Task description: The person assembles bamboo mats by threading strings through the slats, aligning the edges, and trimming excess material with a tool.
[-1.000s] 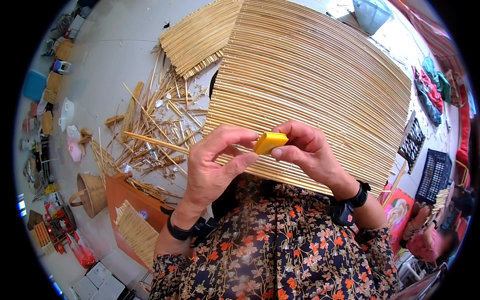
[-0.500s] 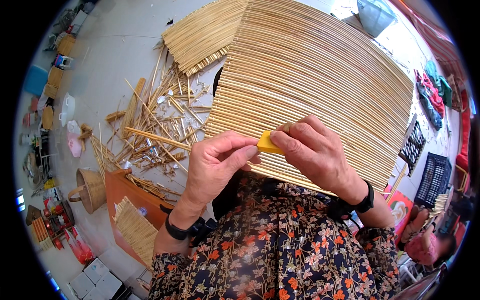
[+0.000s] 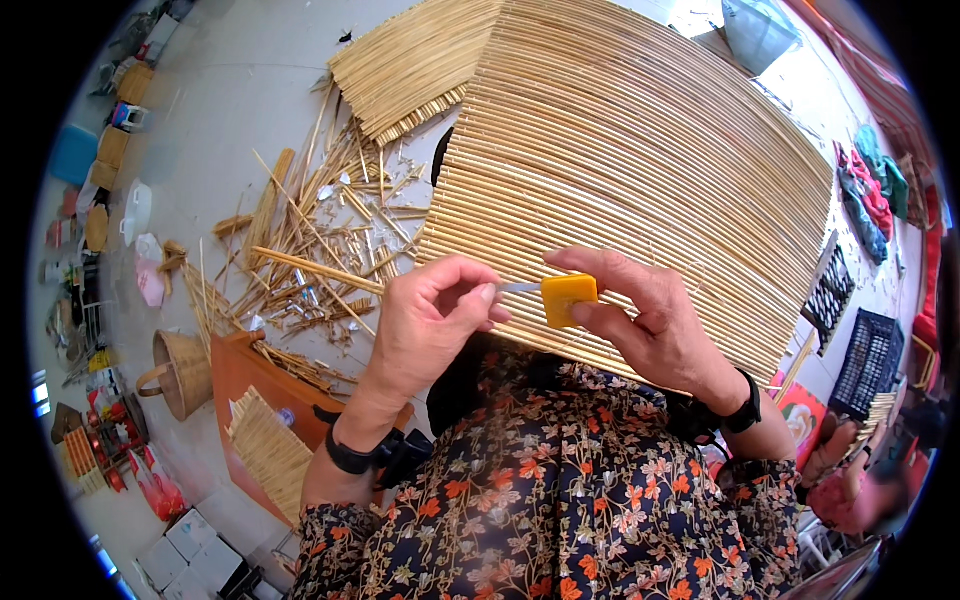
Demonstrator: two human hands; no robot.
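A small yellow square tape measure (image 3: 570, 300) sits between the thumb and fingers of my right hand (image 3: 655, 315). From its left side a short pale strip of tape (image 3: 520, 287) runs across to my left hand (image 3: 430, 310), whose thumb and forefinger pinch its end. Below both hands spreads a large mat of thin straw-coloured stalks (image 3: 640, 150), lying in close parallel rows. A few long stalks (image 3: 315, 265) run up to the back of my left hand; whether they are held I cannot tell.
Loose stalks and scraps (image 3: 340, 230) litter the floor at left, near a second stalk mat (image 3: 420, 60). A brown bucket (image 3: 183, 375) and an orange board (image 3: 235, 400) stand lower left. Rightward are a dark crate (image 3: 865, 360), cloths (image 3: 870, 190) and a person (image 3: 845, 495).
The tape measure has turned in my right hand and shifted right, away from my left hand. A short strip of tape now shows between the hands.
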